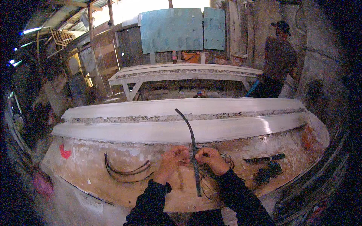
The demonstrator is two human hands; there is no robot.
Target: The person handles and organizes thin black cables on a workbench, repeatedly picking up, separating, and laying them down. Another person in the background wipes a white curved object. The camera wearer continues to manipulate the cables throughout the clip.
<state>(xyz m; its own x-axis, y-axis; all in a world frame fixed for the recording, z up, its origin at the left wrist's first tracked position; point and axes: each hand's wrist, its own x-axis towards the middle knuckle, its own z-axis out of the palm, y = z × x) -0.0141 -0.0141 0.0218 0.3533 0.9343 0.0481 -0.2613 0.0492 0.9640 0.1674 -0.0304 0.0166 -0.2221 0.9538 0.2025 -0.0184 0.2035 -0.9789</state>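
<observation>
A long, dark, slightly curved strip (192,135) stands nearly upright between my hands, over the near part of the worktable. My right hand (213,161) pinches its middle with thumb and forefinger. Close on the strip's other side is my left hand (174,161), fingers curled together; whatever they hold is hidden. Thin tangled dark cord (207,184) lies under and beside my right hand. To the left, several curved dark strips (126,173) rest on the wood. On the right lie a knife (264,158) with a black handle and a dark tangled bundle (268,172).
Two long white ridges (151,130) run across the worktable (90,162) beyond my hands. A red scrap (65,151) lies at its left. Behind stands another white-topped bench (162,71) with an orange container (191,57). Another person (279,56) stands at the back right.
</observation>
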